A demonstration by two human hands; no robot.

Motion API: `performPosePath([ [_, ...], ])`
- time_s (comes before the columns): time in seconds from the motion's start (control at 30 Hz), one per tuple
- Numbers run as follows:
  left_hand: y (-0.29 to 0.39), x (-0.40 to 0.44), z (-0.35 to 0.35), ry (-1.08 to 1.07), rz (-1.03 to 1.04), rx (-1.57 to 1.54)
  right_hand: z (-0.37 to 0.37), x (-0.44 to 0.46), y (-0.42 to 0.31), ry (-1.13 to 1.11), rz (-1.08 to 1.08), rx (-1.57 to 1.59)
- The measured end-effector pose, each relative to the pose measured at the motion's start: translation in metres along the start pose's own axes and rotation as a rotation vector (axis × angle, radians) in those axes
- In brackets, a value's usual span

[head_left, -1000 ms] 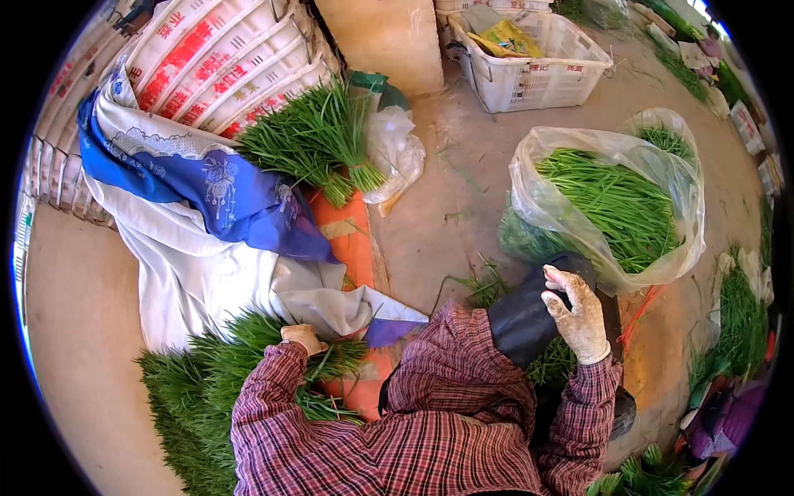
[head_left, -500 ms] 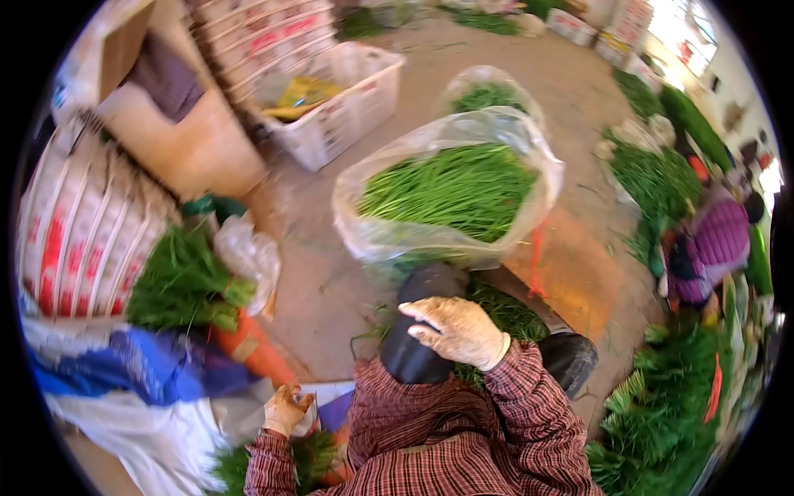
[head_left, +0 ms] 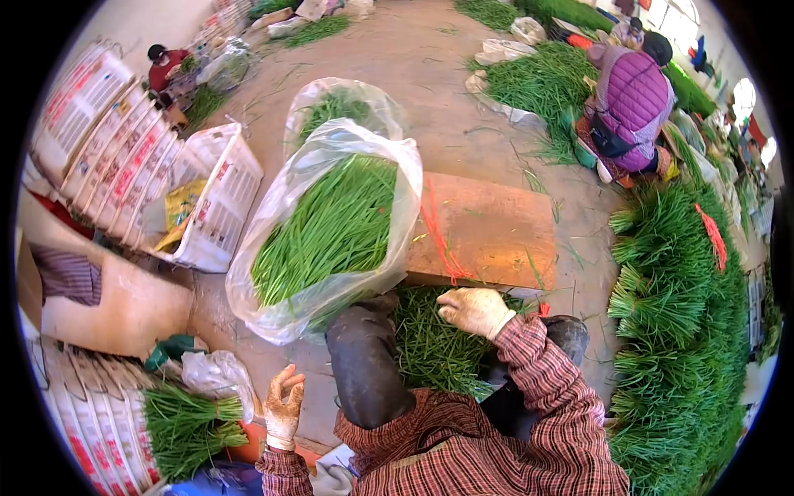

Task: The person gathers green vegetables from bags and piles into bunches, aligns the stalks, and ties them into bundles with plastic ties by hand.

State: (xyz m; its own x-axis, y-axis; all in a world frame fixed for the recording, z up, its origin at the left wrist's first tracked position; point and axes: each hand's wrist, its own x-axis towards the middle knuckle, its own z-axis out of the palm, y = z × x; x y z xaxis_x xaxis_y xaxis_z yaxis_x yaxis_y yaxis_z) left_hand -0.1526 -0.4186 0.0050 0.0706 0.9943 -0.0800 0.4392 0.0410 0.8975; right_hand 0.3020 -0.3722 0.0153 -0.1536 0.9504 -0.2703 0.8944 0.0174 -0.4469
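My left hand, in a stained pale glove, is raised at lower left with its fingers apart and nothing in them. My right hand, in a similar glove, hovers over loose green stalks between my legs. Its fingers bend loosely and I see nothing in them. Just beyond its fingertips, red ties hang over the front edge of a wooden board. A clear plastic bag stands left of the board, open at the top, with long green stalks lying inside.
Bundled greens line the right side. Tied bunches lie at lower left beside stacked white baskets. A white crate stands at left. A person in a purple jacket crouches at upper right; another person is at upper left.
My view has turned right, so the bag appears further left and the board shows more. My left hand has risen with its fingers extended. My right hand now lies closer to the red ties.
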Motion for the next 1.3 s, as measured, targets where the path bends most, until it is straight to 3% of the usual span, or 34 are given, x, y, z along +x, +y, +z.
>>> performPosePath([
  [0.03, 0.015, 0.010, 0.007, -0.014, 0.000, 0.007, -0.003, 0.007, 0.017, -0.041, 0.118, -0.024],
  [0.07, 0.033, 0.018, 0.014, -0.024, 0.015, 0.024, 0.015, 0.015, 0.047, 0.084, 0.132, -0.029],
  [0.17, 0.083, 0.044, 0.044, 0.009, 0.122, 0.041, 0.032, 0.045, 0.086, 0.185, 0.322, 0.010],
  [0.27, 0.126, 0.082, 0.075, -0.087, 0.377, 0.299, 0.054, 0.074, 0.109, 0.235, 0.388, 0.041],
  [0.43, 0.146, 0.151, 0.135, -0.274, 0.555, 0.323, 0.070, 0.100, 0.128, 0.307, 0.392, 0.103],
  [0.63, 0.129, 0.192, 0.167, -0.308, 0.569, 0.323, 0.086, 0.102, 0.165, 0.506, 0.361, 0.066],
  [0.77, 0.109, 0.198, 0.157, -0.259, 0.502, 0.265, 0.075, 0.093, 0.208, 0.536, 0.694, 0.055],
  [0.8, 0.103, 0.197, 0.150, -0.236, 0.463, 0.241, 0.085, 0.087, 0.233, 0.630, 0.679, 0.070],
  [0.87, 0.084, 0.197, 0.137, -0.185, 0.426, 0.234, 0.045, 0.072, 0.224, 0.469, 0.940, 0.484],
  [0.9, 0.077, 0.197, 0.130, -0.165, 0.414, 0.233, 0.045, 0.070, 0.226, 0.478, 0.944, 0.512],
  [1.03, 0.030, 0.190, 0.094, 0.111, 0.492, 0.594, 0.057, 0.072, 0.231, 0.378, 0.793, 0.277],
  [1.17, -0.006, 0.180, 0.062, 0.175, 0.329, 0.722, 0.017, 0.085, 0.185, 0.258, 0.544, -0.054],
  [1.23, -0.015, 0.169, 0.054, 0.173, 0.241, 0.794, -0.012, 0.100, 0.131, 0.301, 0.443, -0.059],
  [1.3, -0.017, 0.159, 0.049, 0.137, 0.243, 0.837, -0.035, 0.119, 0.063, 0.458, 0.057, 0.079],
])
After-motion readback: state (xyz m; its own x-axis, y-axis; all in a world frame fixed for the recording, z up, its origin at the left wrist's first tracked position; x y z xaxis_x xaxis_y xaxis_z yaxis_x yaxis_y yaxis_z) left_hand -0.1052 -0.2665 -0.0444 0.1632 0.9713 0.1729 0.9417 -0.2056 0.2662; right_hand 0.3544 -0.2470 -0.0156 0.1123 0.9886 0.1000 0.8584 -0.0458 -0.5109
